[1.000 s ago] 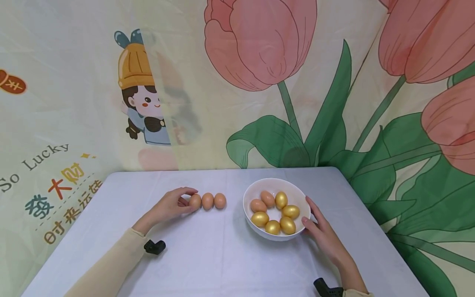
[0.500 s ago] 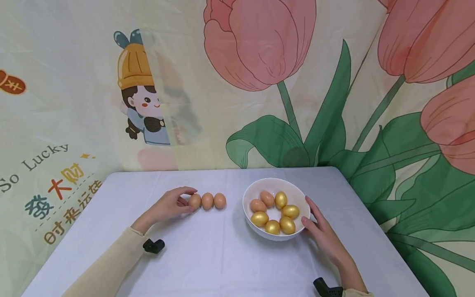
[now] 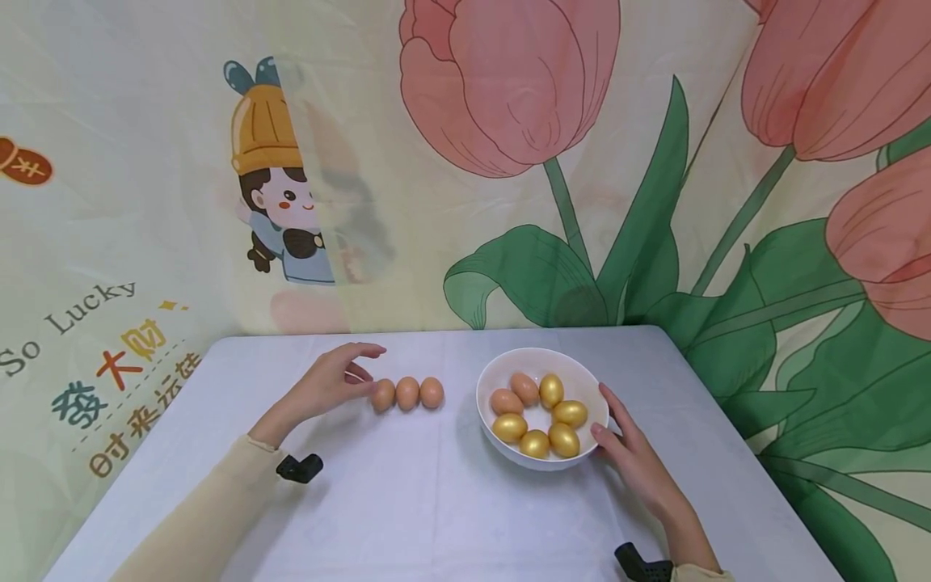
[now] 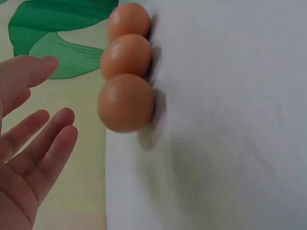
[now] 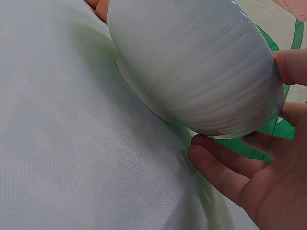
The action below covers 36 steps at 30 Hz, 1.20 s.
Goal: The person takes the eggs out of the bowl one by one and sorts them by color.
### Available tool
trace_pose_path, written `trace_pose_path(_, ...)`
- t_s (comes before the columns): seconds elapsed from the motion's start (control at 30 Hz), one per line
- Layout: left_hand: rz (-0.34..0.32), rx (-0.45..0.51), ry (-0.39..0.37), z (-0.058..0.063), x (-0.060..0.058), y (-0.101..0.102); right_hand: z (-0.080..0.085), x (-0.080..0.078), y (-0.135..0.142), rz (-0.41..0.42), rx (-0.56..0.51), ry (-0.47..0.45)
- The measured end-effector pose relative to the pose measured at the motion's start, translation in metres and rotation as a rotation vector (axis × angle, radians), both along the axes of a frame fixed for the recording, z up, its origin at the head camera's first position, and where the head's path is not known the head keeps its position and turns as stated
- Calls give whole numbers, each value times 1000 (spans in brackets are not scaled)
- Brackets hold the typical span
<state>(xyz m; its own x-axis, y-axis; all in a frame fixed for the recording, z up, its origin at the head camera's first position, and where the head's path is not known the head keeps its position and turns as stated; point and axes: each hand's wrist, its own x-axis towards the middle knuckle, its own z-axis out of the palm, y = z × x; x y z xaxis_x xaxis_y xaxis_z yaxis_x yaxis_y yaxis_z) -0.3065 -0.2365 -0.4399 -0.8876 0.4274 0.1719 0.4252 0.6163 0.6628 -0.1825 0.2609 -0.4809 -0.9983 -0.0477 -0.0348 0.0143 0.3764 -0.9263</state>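
Three brown eggs stand in a short row on the white table: a left egg (image 3: pixel 383 395), a middle egg (image 3: pixel 407 394) and a right egg (image 3: pixel 431 394). My left hand (image 3: pixel 336 380) is beside the left egg, fingers spread and holding nothing. In the left wrist view a gap shows between its fingers and the nearest egg (image 4: pixel 125 103). A white bowl (image 3: pixel 489 378) to the right contains two brown eggs (image 3: pixel 524 389) and several golden eggs (image 3: pixel 570 414). My right hand (image 3: pixel 633 461) holds this bowl by its right side; in the right wrist view its fingertips (image 5: pixel 204 143) reach the bowl's underside.
A white cloth (image 3: pixel 407 501) covers the table. Behind it hangs a printed backdrop (image 3: pixel 407 242) with tulips and a cartoon figure. A black wrist device (image 3: pixel 300 468) sits at the left cuff, and a similar one (image 3: pixel 643 563) at the right.
My left hand has let go of the left egg and risen slightly, its fingers spreading. The three eggs stay in their row. The right hand and bowl hold their place.
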Motion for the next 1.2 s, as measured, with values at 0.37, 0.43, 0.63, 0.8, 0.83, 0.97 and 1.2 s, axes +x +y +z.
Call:
trace_pose_path(0.37,-91,76,11,41,16,67,-1,0,0,-6,2,-15)
trace_pose_path(0.43,-113,85,8,45,17,80,-2,-1,0,-5,2,-15)
trace_pose_path(0.63,-164,152,3,50,18,114,-2,0,0,1,5,-11)
trace_pose_path(0.8,-198,197,2,48,19,138,-1,1,0,2,17,-2)
trace_pose_path(0.83,-205,205,5,47,20,143,-1,0,0,3,20,0)
trace_pose_path(0.97,-232,220,-5,41,20,165,0,0,1,-3,29,1)
trace_pose_path(1.2,-245,182,-56,26,20,199,-3,-3,1,-5,22,-8)
